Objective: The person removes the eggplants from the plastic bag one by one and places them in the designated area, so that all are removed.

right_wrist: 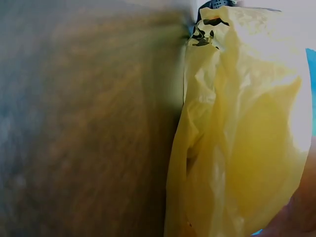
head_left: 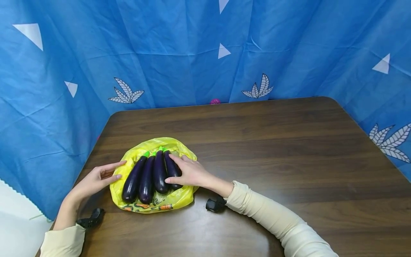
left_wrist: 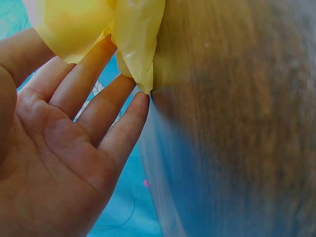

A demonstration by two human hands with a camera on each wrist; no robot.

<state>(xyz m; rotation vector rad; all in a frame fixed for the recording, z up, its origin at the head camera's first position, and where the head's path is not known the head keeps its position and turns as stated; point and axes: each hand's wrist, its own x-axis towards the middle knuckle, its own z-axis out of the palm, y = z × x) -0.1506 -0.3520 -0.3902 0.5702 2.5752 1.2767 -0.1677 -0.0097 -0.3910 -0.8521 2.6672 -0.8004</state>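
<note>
Several dark purple eggplants [head_left: 146,180] with green stems lie side by side in a yellow plastic bag [head_left: 183,200] whose mouth is spread wide. My left hand [head_left: 93,181] is at the bag's left rim, thumb and fingers extended. In the left wrist view, its fingertips touch the loose yellow plastic [left_wrist: 140,39] from outside. Over the bag's right side reaches my right hand [head_left: 194,173], thumb and index finger spread across the rightmost eggplant [head_left: 172,168]. The right wrist view shows mostly the bag's outer side [right_wrist: 261,148], with part of the hand at lower right.
The bag rests on the left part of a brown wood-grain table [head_left: 273,150]. A blue curtain [head_left: 179,71] with white triangles and leaf prints hangs around the back and sides. Black wrist devices sit on the left [head_left: 93,218] and right [head_left: 216,205] arms.
</note>
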